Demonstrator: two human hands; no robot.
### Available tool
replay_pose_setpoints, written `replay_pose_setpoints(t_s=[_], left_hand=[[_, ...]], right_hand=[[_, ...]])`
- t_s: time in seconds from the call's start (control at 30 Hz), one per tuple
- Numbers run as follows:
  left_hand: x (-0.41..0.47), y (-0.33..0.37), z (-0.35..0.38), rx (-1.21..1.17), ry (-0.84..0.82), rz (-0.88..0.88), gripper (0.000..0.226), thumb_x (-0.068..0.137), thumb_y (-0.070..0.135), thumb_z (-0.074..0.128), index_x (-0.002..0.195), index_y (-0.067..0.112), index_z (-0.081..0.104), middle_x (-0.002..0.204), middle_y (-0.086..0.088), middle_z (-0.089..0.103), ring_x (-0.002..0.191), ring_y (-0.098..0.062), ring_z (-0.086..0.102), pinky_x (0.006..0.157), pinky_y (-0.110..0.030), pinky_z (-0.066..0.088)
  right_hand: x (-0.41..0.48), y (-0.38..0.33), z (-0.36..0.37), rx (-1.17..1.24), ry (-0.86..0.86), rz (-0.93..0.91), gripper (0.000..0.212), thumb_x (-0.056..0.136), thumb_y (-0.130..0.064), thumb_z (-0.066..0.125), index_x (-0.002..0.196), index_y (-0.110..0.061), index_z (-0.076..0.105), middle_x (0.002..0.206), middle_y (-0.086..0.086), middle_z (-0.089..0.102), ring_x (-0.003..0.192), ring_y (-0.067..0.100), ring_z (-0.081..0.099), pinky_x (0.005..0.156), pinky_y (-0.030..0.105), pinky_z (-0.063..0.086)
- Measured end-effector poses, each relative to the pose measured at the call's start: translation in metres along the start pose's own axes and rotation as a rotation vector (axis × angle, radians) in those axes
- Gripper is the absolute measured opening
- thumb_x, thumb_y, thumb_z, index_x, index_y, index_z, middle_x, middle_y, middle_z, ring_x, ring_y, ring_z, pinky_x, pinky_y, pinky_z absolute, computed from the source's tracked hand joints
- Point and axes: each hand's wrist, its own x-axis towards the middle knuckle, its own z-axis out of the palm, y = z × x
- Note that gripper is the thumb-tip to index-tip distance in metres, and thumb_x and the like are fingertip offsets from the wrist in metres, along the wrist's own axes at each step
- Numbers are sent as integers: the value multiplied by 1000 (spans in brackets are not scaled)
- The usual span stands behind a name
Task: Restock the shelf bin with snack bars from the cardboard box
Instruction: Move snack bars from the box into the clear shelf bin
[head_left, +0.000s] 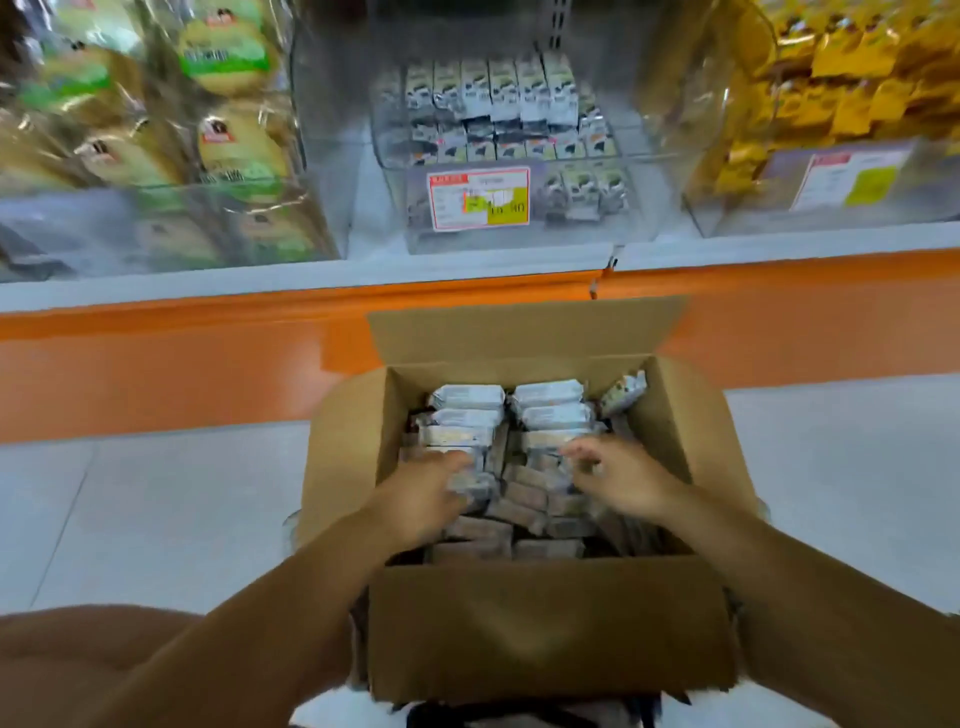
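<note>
An open cardboard box (550, 623) stands on the floor in front of me, packed with rows of grey-and-white wrapped snack bars (550, 402). Both my hands are down inside it. My left hand (421, 499) lies on the left row with fingers curled around a few bars. My right hand (623, 480) rests on the right row, fingers spread and blurred. Above, on the shelf, a clear plastic bin (519, 228) holds the same bars (493, 96) stacked at its back, with a price label (478, 200) on its front.
A clear bin of green-labelled bread packs (228, 145) stands left of the snack bin, a bin of yellow packets (831, 93) right of it. The shelf has an orange base (182, 364). Grey floor tiles (156, 509) surround the box. My knee (67, 670) shows at bottom left.
</note>
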Motion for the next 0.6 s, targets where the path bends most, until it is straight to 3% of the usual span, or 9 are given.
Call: replay_pose_setpoints(t_s=[0.13,0.3,0.43,0.6], left_hand=[[19,-8,34,49,-49,-18,54,96,30,59,147,22,41,152,-2,42,136,-20,43,107,-29,36],[48,-17,34,18,131,-69,56,95,28,60,146,22,40,152,-4,38,138,-25,35,112,-35,31],[71,-27,29,71,255,-108,63,89,28,68,145,17,42,151,-6,37,137,-27,28,114,-32,21],[86,-41,39,-8,256,-168,65,83,17,74,142,16,47,149,-10,28,133,-30,30,113,-33,25]], right_hand=[[14,26,24,-96,98,51,41,93,-27,59,133,-21,50,129,5,50,118,22,48,97,32,43],[45,41,32,-60,267,108,53,91,-26,62,139,-25,42,141,5,39,131,25,38,104,34,37],[73,39,27,14,356,125,66,89,-22,65,145,-25,31,148,5,30,135,25,31,110,36,31],[99,48,29,209,358,128,87,81,-13,74,147,-30,20,149,5,28,132,27,34,107,40,36]])
